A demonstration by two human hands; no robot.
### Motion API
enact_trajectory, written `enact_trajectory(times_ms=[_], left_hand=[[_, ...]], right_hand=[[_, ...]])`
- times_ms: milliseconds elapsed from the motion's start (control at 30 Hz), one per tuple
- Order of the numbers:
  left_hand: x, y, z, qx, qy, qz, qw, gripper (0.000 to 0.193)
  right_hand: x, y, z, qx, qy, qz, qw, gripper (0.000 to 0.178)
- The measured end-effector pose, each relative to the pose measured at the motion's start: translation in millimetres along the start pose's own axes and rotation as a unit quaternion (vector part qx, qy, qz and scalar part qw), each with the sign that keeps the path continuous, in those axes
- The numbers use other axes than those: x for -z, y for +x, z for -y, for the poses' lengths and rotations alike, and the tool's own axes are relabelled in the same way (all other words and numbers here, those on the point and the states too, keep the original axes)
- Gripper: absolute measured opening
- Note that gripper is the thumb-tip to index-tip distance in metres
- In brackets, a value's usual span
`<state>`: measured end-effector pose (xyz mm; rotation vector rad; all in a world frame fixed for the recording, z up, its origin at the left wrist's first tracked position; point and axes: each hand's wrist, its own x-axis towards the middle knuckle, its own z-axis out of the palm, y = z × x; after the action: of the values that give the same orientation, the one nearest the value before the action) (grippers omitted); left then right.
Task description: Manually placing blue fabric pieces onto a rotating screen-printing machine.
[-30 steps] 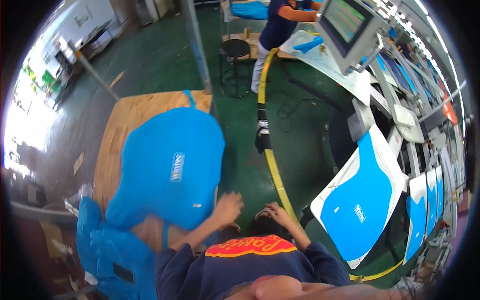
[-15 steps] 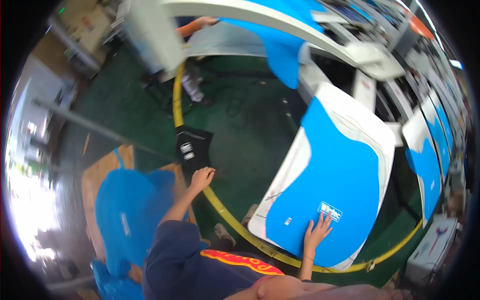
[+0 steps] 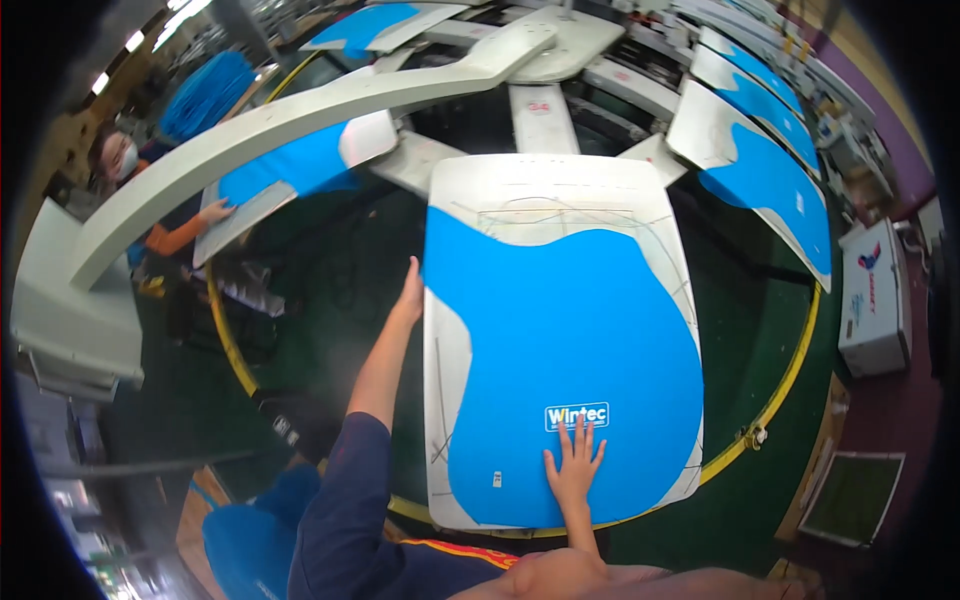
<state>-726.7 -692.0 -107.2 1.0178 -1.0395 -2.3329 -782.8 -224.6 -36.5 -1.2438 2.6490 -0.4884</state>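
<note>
A blue cut piece (image 3: 560, 320), smooth and sheet-like, lies flat on a white board (image 3: 540, 185) in front of me. It bears a white printed label near its lower end and a small white tag lower left. My right hand (image 3: 573, 472) rests on the piece just below the label, open, with fingers spread. At the board's left edge is my left hand (image 3: 411, 292), fingers stretched upward beside the corner of the blue piece. It looks open; whether its fingertips touch the edge I cannot tell.
More white boards with blue pieces (image 3: 770, 175) ring a central hub. A pale curved arm (image 3: 290, 115) crosses at upper left. A masked co-worker's hand (image 3: 217, 211) touches another blue piece there. A yellow ring (image 3: 229, 345) runs around. Blue pieces (image 3: 240, 545) are piled lower left; a white box (image 3: 875, 300) stands right.
My left hand has moved from beside the black piece to the board's left edge. The view has swung right, squaring the board in front of me. My right hand stays flat near the label.
</note>
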Motion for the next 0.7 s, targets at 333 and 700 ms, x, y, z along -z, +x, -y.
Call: enact_trajectory(times_ms=[333,700], left_hand=[[-65.8,-23.5,-2.9,-0.2,0.385,-0.087,0.897,0.052],[-158.8,-343.1,92.7,-0.17,0.384,0.516,0.746,0.044]], right_hand=[[-6.8,-1.1,-6.9,-0.003,0.009,-0.032,0.999,0.057],[39.6,60.3,-30.6,-0.042,0.299,-0.402,0.864,0.046]])
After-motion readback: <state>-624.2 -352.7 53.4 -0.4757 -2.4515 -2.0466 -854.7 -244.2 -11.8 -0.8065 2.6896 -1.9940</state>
